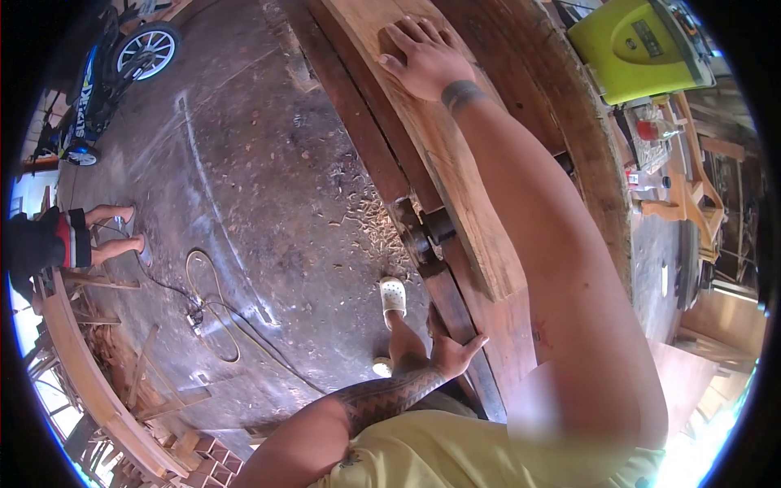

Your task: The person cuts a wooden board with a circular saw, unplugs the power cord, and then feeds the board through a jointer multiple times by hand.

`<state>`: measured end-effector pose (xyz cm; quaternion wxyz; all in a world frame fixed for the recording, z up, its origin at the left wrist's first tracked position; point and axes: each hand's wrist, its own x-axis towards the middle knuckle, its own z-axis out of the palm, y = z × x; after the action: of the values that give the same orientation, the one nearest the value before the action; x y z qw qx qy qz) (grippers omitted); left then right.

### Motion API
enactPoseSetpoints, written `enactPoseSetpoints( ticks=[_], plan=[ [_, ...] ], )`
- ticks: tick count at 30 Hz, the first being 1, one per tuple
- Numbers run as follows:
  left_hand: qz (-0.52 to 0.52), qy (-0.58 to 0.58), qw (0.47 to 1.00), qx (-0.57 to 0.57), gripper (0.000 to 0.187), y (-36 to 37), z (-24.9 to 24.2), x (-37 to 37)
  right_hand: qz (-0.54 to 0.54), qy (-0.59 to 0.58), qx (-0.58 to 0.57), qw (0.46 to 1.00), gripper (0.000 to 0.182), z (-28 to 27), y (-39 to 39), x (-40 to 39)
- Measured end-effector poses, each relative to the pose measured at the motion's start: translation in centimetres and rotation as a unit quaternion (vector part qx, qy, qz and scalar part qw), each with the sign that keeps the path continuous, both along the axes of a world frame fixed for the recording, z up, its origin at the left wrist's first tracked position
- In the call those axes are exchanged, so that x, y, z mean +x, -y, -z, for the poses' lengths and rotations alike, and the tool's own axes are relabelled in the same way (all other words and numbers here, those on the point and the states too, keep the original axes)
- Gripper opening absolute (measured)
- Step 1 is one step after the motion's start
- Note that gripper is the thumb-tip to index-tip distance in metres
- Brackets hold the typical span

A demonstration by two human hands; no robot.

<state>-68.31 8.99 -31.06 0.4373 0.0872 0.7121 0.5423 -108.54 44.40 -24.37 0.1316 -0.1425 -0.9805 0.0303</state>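
Note:
My right hand lies flat on a light-brown wooden plank, fingers spread and thumb apart, a dark band-like mark around the wrist. The plank rests along a long dark wooden workbench. Nearer my body, my left hand grips a dark wooden bar along the bench's left side, with the thumb over its right edge. Part of its fingers is hidden by the bar. Just beyond that hand, a dark clamp-like fitting sits against the bench edge beside the plank.
Wood shavings lie on the floor left of the bench. A cable loops across the floor. Another person stands at far left by a curved timber. A motorbike is upper left. A yellow-green cooler and bottles are at right.

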Motion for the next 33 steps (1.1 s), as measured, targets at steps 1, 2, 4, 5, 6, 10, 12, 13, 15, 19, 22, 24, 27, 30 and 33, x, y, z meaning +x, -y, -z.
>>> enactPoseSetpoints(
  ticks=[1, 2, 4, 5, 6, 10, 12, 13, 15, 19, 22, 24, 27, 30, 33],
  plan=[
    [0.012, 0.019, 1.000, 0.000, 0.147, 0.3, 0.3, -0.1, 0.003, 0.003, 0.006, 1.000, 0.072, -0.1, -0.1, -0.6],
    [0.023, 0.038, 0.999, 0.000, 0.148, 0.6, 0.4, -0.2, 0.006, 0.006, 0.012, 1.000, 0.073, -0.5, 0.0, -1.2],
    [0.043, 0.024, 0.999, 0.007, 0.148, 1.1, 0.7, -0.5, 0.005, 0.021, -0.003, 1.000, 0.072, -1.4, -0.1, -2.2],
    [0.052, 0.017, 0.998, 0.011, 0.148, 1.2, 0.7, -0.7, 0.003, 0.032, -0.023, 0.999, 0.070, -2.8, 0.2, -2.5],
    [0.074, 0.038, 0.997, -0.001, 0.149, 1.8, 1.8, 0.2, -0.001, 0.044, -0.044, 0.998, 0.069, -3.3, 0.2, -2.9],
    [0.113, 0.079, 0.990, -0.018, 0.150, 2.1, 2.5, 0.1, 0.003, 0.032, -0.015, 0.999, 0.071, -2.6, -0.5, -5.1],
    [0.149, 0.068, 0.986, -0.033, 0.134, 2.4, 2.2, -0.4, 0.014, 0.006, 0.008, 1.000, 0.074, -0.1, -1.5, -6.1],
    [0.185, 0.057, 0.980, -0.052, 0.120, 2.9, 1.9, -0.5, 0.014, 0.006, 0.014, 1.000, 0.074, 0.5, -1.9, -6.4],
    [0.255, 0.017, 0.966, -0.049, 0.104, 3.7, 2.2, -1.7, 0.015, 0.006, 0.026, 1.000, 0.074, 0.5, -2.2, -6.9],
    [0.387, -0.097, 0.916, 0.047, 0.091, 8.2, 4.1, -8.9, 0.021, 0.007, 0.005, 1.000, 0.073, 0.3, -2.5, -7.6],
    [0.584, -0.015, 0.812, -0.008, 0.079, 11.0, 6.6, -16.2, 0.028, 0.016, 0.006, 0.999, 0.070, 0.2, -2.7, -8.0],
    [0.666, -0.009, 0.723, -0.180, 0.077, 11.9, 7.3, -21.6, 0.033, 0.023, 0.000, 0.999, 0.070, -0.3, -2.8, -8.2],
    [0.734, -0.045, 0.627, -0.258, 0.073, 14.4, 11.8, -29.2, 0.030, 0.042, -0.020, 0.998, 0.073, -1.1, -3.2, -8.7],
    [0.731, -0.031, 0.628, -0.265, 0.071, 16.2, 15.3, -35.9, 0.028, 0.044, -0.026, 0.998, 0.074, -1.3, -3.5, -9.1],
    [0.590, -0.107, 0.730, -0.328, 0.068, 17.1, 14.6, -40.9, 0.028, 0.063, -0.030, 0.997, 0.073, -2.1, -3.3, -9.2]
  ],
)
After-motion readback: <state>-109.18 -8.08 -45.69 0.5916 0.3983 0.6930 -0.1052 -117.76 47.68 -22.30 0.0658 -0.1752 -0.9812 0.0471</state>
